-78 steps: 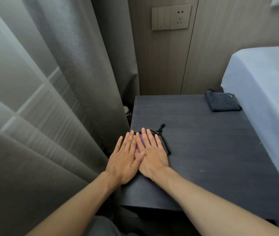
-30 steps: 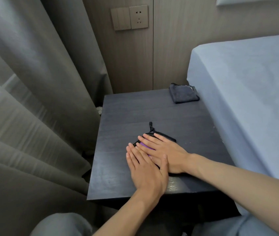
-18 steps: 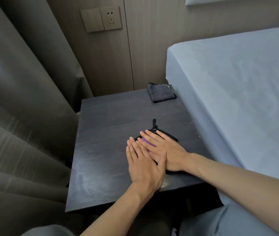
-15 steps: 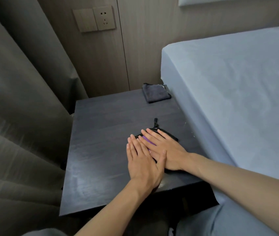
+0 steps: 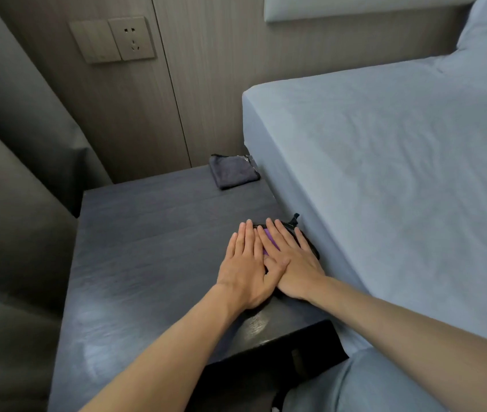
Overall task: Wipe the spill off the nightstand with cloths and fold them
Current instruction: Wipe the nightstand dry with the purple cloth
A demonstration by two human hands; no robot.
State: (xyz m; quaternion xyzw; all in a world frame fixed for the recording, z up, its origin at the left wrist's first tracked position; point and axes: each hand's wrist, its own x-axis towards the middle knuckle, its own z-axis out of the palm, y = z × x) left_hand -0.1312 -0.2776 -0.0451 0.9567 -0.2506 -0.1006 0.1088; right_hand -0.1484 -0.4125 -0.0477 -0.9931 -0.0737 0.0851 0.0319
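Forearms reach in from the bottom edge, and I see both bare and angled toward the middle of a dark wood-grain nightstand point(image 5: 147, 239). Near its front right corner a pale, smeared wet patch point(image 5: 255, 324) shines on the top. Just beyond it, my left hand point(image 5: 246, 270) lies flat, palm down, fingers straight and close together. My right hand point(image 5: 291, 260) lies flat beside it, also palm down with fingers extended, and the left thumb overlaps its inner edge. Both hands press on a purple cloth point(image 5: 270, 245), mostly hidden beneath them; only a strip of purple shows between the fingers. It has a dark trim, and a small black loop point(image 5: 294, 218) sticks out past the right fingertips. This cloth sits at the right side of the nightstand, close to the bed point(image 5: 385, 173), which is covered in a light blue sheet.

Farther back, at the rear right corner of the nightstand, a dark grey cloth point(image 5: 231, 172) lies folded into a neat square, just beside the mattress edge. Grey curtains point(image 5: 13, 173) hang along the left. On the wood-panelled wall behind, a switch and socket plate point(image 5: 112, 38) is mounted.
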